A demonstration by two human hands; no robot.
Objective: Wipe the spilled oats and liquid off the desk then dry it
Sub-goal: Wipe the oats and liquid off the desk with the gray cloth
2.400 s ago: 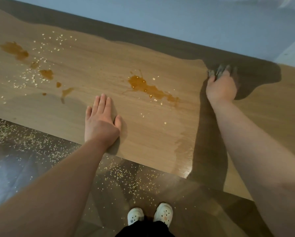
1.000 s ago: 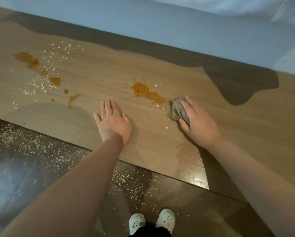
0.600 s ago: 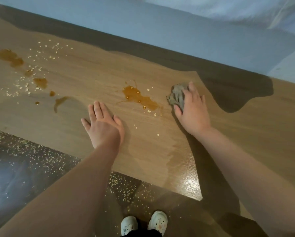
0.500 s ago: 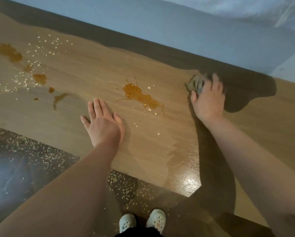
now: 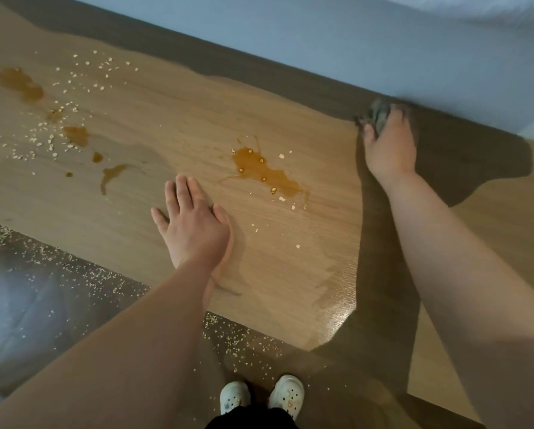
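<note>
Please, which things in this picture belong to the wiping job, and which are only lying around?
For the job:
grey cloth, held by the right hand
central brown puddle
left brown puddles
oats on the desk
desk

Only around:
oats on the floor
white shoes

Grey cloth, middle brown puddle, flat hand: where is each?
grey cloth [image 5: 380, 114], head view, its bunched upper part.
middle brown puddle [image 5: 259, 171], head view, its centre.
left hand [image 5: 194, 227], head view, back of the hand.

Amber puddles [image 5: 265, 173] and pale oats [image 5: 52, 140] dot the tan wood-grained desk [image 5: 166, 119]; cloth [image 5: 378, 114] perhaps grey.
</note>
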